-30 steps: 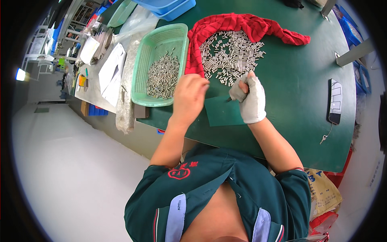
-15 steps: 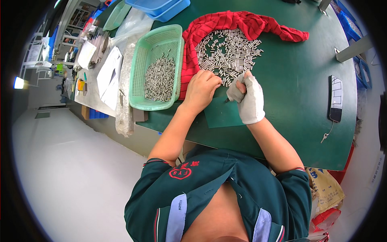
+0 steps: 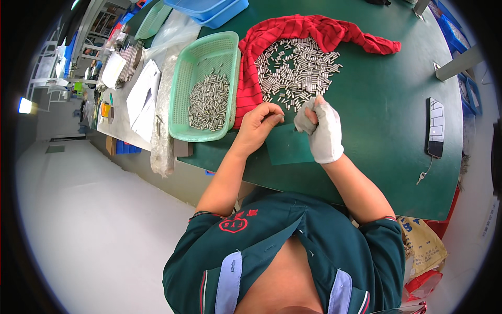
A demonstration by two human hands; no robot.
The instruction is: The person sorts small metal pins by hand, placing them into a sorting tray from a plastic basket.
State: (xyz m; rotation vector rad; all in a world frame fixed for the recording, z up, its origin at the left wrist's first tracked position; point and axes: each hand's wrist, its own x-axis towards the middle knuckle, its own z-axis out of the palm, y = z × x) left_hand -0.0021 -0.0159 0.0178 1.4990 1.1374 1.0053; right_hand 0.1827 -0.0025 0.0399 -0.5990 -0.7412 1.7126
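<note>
My bare left hand [image 3: 258,127] is closed, thumb and fingertips pinched together beside the red cloth [image 3: 251,68]. Whatever the pinch holds is too small to make out. A few centimetres to the right, my right hand [image 3: 322,131] wears a white glove with bare fingertips showing. Its fingers are curled in, and their contents are hidden. Beyond both hands lies a loose spread of short metal pins [image 3: 306,68], bordered on the left and far side by the cloth. A green sheet [image 3: 287,149] lies on the table between my wrists.
To the left stands a green plastic basket [image 3: 179,94] with a heap of similar metal pins [image 3: 209,102]. A phone [image 3: 435,128] with a key [image 3: 421,179] lies at the right. Blue trays [image 3: 217,18] sit at the back, papers [image 3: 142,94] at far left.
My left hand has drawn back slightly from the pins and turned, so its thumb and fingertips now show pinched. The gloved right hand stays almost in place, its fingers shifted a little.
</note>
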